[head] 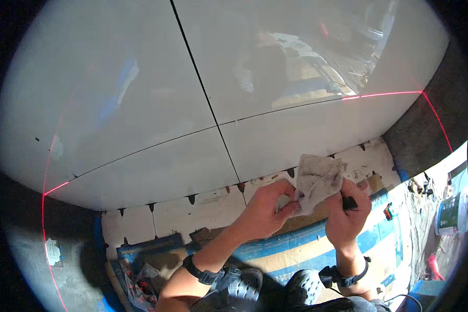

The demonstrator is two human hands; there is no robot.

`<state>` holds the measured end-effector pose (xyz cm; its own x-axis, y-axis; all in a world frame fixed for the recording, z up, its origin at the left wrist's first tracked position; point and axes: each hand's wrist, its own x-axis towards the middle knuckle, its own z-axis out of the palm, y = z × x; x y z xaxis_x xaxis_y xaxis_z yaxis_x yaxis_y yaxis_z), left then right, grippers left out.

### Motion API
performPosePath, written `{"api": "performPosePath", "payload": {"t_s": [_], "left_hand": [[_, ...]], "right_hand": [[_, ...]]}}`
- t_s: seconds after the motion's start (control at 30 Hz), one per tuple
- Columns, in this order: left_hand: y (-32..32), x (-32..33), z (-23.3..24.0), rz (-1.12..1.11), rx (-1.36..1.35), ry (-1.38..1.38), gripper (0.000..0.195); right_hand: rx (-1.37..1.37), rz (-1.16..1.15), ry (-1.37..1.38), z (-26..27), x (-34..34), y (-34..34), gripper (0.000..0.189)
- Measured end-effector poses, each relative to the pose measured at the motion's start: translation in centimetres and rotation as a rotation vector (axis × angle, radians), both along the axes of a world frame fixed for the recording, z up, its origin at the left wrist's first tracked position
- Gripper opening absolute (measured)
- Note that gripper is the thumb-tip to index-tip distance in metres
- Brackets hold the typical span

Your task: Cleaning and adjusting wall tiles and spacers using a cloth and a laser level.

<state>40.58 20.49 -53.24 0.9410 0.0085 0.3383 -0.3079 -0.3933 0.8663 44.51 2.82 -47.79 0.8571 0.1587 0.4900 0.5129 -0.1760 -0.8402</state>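
Observation:
Between my hands is a greyish-beige cloth (320,181), held up in front of the large glossy pale wall tiles (148,93). My left hand (271,208) pinches its lower left corner between thumb and fingers. On the other side, my right hand (347,212) grips the cloth's right edge with bent fingers. Dark joints cross between the tiles, and small black wedges (191,199) stick out along the bottom tile edge. Red laser lines (382,94) run across the tiles and the dark side walls.
Blue and tan cardboard (288,255) lies on the floor under my feet in dark clogs (304,286). A clear plastic bag (144,286) with red pieces lies at lower left. At right are a bucket (448,214) and a small orange-and-black object (389,211). Grey walls flank the tiles.

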Motion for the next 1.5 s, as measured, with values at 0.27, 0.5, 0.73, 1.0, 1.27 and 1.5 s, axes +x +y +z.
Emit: {"api": "performPosePath", "payload": {"t_s": [0.27,0.5,0.73,1.0,1.27,1.5], "left_hand": [[3.4,-0.8,2.6,0.192,0.106,-0.129,0.013],[4.3,-2.1,3.1,0.143,-0.197,0.094,0.026],[8.4,0.6,3.1,0.933,0.396,-0.431,0.023],[7.1,2.8,5.7,1.081,0.262,-0.363,0.018],[9.7,1.4,5.3,1.083,0.431,-0.485,0.018],[6.3,3.2,4.9,0.995,0.186,-0.360,0.020]], "right_hand": [[-0.057,-0.211,0.025,-0.4,0.4,-0.6,0.010],[0.073,-0.060,0.299,-1.6,0.7,-0.6,0.016],[0.023,0.093,0.477,-3.2,0.4,-0.6,0.022],[0.032,0.065,0.596,-4.8,0.2,-1.4,0.022],[0.060,0.042,0.575,-5.3,0.3,-2.1,0.025],[0.054,0.091,0.601,-5.8,0.3,-1.9,0.023]]}}
